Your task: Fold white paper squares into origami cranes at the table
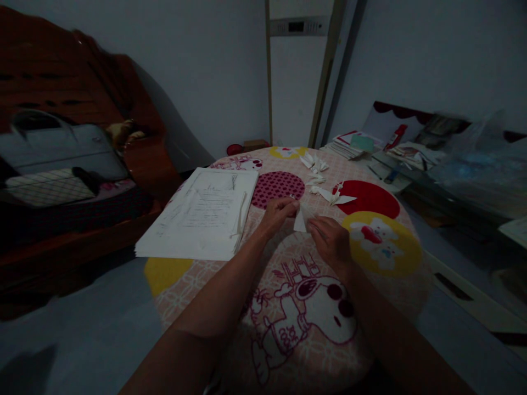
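Observation:
A small piece of folded white paper [302,220] is held just above the table between my two hands. My left hand [281,213] pinches its upper left edge with thumb and fingers. On the other side, my right hand [330,238] grips the lower right edge, its fingers curled and partly hidden from view. Beyond my hands lie several folded white paper figures, among them one with spread, wing-like points [334,197] and a cluster of others [313,163] farther back. To the left rests a thick stack of printed sheets [201,214].
The round table wears a patterned cloth [263,280] with cartoon figures. At the right stands a glass-topped table [395,173] with papers, a red bottle [396,137] and a plastic bag [473,159]. A wooden bench [142,159] at the left carries a light handbag [82,145].

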`<state>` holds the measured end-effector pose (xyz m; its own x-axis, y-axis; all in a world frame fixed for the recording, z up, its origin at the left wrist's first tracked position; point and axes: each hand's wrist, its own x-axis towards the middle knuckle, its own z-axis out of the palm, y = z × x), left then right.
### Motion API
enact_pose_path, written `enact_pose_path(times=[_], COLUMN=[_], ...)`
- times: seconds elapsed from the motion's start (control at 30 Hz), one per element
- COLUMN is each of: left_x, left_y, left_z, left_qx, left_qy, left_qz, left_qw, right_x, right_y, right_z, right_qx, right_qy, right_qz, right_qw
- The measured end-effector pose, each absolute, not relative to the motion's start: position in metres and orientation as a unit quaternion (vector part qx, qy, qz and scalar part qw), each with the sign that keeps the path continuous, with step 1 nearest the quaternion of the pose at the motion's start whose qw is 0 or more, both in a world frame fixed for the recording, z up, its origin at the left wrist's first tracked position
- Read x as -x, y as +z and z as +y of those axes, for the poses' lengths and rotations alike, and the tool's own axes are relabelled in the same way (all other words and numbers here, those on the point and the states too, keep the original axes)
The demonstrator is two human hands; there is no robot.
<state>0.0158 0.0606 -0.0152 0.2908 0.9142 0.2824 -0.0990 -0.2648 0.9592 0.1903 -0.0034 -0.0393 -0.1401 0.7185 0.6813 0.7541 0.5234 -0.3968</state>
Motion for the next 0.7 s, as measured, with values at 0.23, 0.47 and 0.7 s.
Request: enact_pose_path(times=[0.23, 0.47, 0.7], left_x=[-0.0153, -0.0173, -0.0175], left_y=[-0.0158, -0.0149, -0.0151], left_z=[0.0596, 0.0562, 0.0539], left_qx=[-0.721, -0.759, -0.756], left_qy=[0.441, 0.423, 0.427], left_qz=[0.310, 0.290, 0.287], left_qw=[0.435, 0.401, 0.404], right_x=[-0.1896, -0.1900, -0.1913], right_y=[-0.0355, -0.0310, -0.0299], right_z=[-0.0056, -0.0081, -0.0079], right_qx=[0.537, 0.523, 0.522], right_qy=[-0.030, -0.055, 0.012], right_qz=[-0.711, -0.739, -0.717], right_qw=[0.453, 0.421, 0.461])
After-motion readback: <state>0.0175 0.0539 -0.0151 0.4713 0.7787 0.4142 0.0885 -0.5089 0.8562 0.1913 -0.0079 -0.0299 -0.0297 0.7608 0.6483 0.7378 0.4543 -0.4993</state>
